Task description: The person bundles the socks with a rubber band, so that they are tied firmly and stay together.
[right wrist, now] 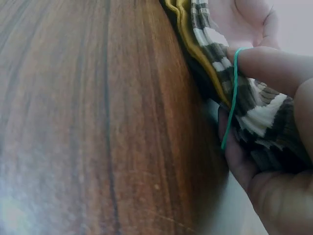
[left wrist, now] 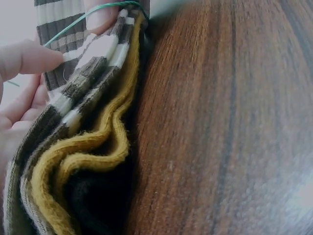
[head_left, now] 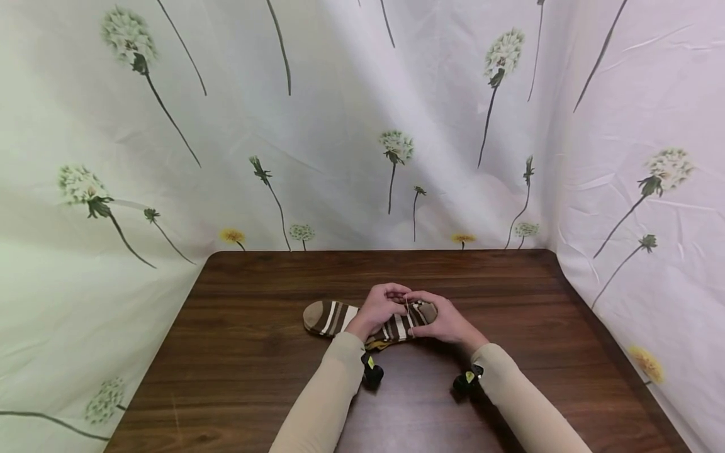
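Observation:
A stack of socks lies on the table, with brown, grey and white striped socks (head_left: 334, 316) on top and mustard-yellow fabric (left wrist: 117, 122) and dark fabric below. My right hand (head_left: 444, 321) grips around the end of the stack, thumb on the near side and fingers on the far side. A thin green elastic band (right wrist: 235, 93) is stretched across the socks over its thumb and a lower finger. From the left, my left hand (head_left: 381, 308) reaches over the socks. Its thumb (left wrist: 29, 59) touches the striped knit beside the band, with the other fingers loosely bent.
The dark wood-grain table (head_left: 255, 390) extends around the socks on all sides. White cloth with a dandelion print (head_left: 340, 126) hangs behind and along both sides. Each wrist wears a small black camera, such as the left one (head_left: 372, 372).

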The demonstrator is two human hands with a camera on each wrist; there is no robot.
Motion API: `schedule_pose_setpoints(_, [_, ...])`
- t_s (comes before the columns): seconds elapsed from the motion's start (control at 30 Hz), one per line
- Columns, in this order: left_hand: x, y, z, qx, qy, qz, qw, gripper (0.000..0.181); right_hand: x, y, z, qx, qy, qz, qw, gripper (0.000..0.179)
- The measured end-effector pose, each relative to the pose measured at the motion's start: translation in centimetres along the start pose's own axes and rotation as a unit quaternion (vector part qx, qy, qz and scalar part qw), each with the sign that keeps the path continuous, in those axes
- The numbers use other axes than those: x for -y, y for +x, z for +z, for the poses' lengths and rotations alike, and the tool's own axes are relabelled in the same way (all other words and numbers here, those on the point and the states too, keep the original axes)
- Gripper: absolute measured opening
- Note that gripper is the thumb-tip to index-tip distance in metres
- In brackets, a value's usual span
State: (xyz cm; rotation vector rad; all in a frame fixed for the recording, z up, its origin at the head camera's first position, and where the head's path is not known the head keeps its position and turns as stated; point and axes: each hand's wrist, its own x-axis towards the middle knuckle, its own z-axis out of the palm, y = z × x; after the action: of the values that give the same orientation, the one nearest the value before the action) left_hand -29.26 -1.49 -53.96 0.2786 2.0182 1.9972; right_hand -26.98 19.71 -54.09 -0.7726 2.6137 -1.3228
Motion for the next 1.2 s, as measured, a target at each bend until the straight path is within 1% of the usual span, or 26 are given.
schedule_pose_setpoints(0.17, [-0.2, -0.1, 0.1, -0.002, -0.021, 0.005, 0.9998, 0.043, 0.2, 0.1, 0.1, -0.011, 0.018, -0.005, 0.9998, 0.067])
schedule_pose_setpoints(0.3, [-0.5, -0.2, 0.1, -0.01, -0.012, 0.008, 0.9999, 0.037, 0.4, 0.1, 0.2, -0.015, 0.039, 0.002, 0.9991, 0.06])
schedule_pose_setpoints(0.4, [-0.9, -0.6, 0.0, -0.025, 0.017, 0.012, 0.9995, 0.031, 0.5, 0.2, 0.2, -0.013, 0.049, 0.013, 0.9986, 0.052])
schedule_pose_setpoints(0.53, [-1.4, -0.9, -0.2, -0.04, 0.081, 0.036, 0.9952, 0.024, 0.5, 0.3, 0.0, -0.01, 0.052, 0.025, 0.9983, 0.047])
schedule_pose_setpoints(0.6, [-1.6, -1.1, -0.2, -0.04, 0.115, 0.055, 0.9911, 0.022, 0.4, 0.3, -0.2, -0.009, 0.047, 0.033, 0.9983, 0.047])
schedule_pose_setpoints(0.7, [-2.0, -1.3, -0.2, -0.033, 0.147, 0.074, 0.9857, 0.019, 0.4, 0.2, -0.5, -0.005, 0.032, 0.044, 0.9985, 0.046])
schedule_pose_setpoints(0.83, [-2.6, -1.9, 0.0, -0.02, 0.186, 0.085, 0.9788, 0.017, 0.6, 0.2, -0.7, 0.011, 0.032, 0.068, 0.9971, 0.049])
schedule_pose_setpoints(0.93, [-3.0, -2.5, 0.2, -0.008, 0.21, 0.081, 0.9743, 0.015, 0.9, 0.2, -0.8, 0.023, 0.046, 0.087, 0.9949, 0.052])
schedule_pose_setpoints(1.0, [-3.2, -2.8, 0.3, -0.003, 0.219, 0.075, 0.9729, 0.012, 1.1, 0.1, -0.8, 0.026, 0.05, 0.093, 0.9941, 0.054])
schedule_pose_setpoints(1.2, [-3.1, -3.5, 0.6, 0.012, 0.224, 0.06, 0.9727, 0.01, 1.6, -0.1, -1.1, 0.021, 0.02, 0.09, 0.9955, 0.05])
